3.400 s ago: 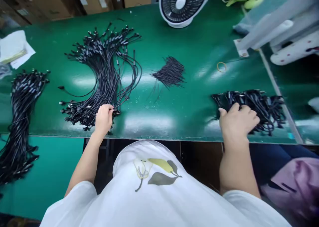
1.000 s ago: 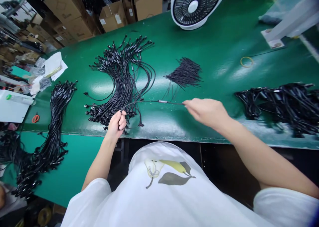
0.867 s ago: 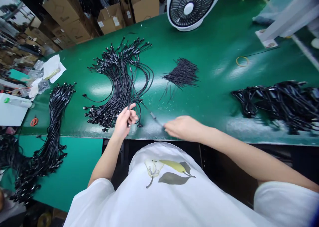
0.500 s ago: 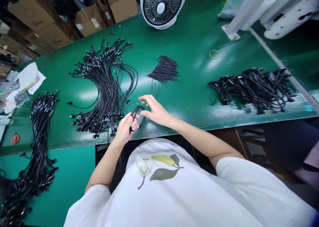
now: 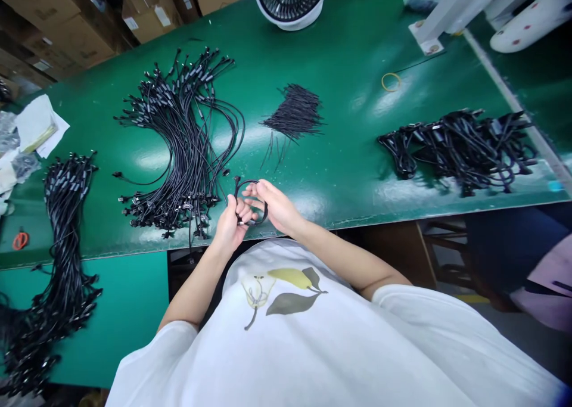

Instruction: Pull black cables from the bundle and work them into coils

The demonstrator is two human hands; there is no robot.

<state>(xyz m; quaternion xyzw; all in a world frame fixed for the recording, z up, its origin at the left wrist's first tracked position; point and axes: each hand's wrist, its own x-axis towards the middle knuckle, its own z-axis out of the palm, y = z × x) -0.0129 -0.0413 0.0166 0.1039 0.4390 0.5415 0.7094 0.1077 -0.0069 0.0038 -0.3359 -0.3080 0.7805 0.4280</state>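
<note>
A black cable (image 5: 267, 214) is bent into a loop between my two hands, just above the table's front edge. My left hand (image 5: 230, 227) is closed on the loop's left side, and a connector end sticks up above its thumb. My right hand (image 5: 277, 207) curls its fingers round the loop's right side. Part of the cable is hidden behind the fingers. To the left lies a large bundle of straight black cables (image 5: 183, 145) with connectors at both ends. Beyond my hands is a pile of thin black ties (image 5: 295, 111).
Bundled black cables (image 5: 460, 148) lie on the right of the green table (image 5: 344, 162). Another long cable bundle (image 5: 67, 228) hangs over at the left. A white fan (image 5: 292, 19) stands at the back, and a yellow ring (image 5: 391, 82) and a metal post (image 5: 442, 22) are back right.
My right hand has come in from above and now grips the cable beside my left hand. The cable has opened into a rounder loop. The camera view has shifted slightly.
</note>
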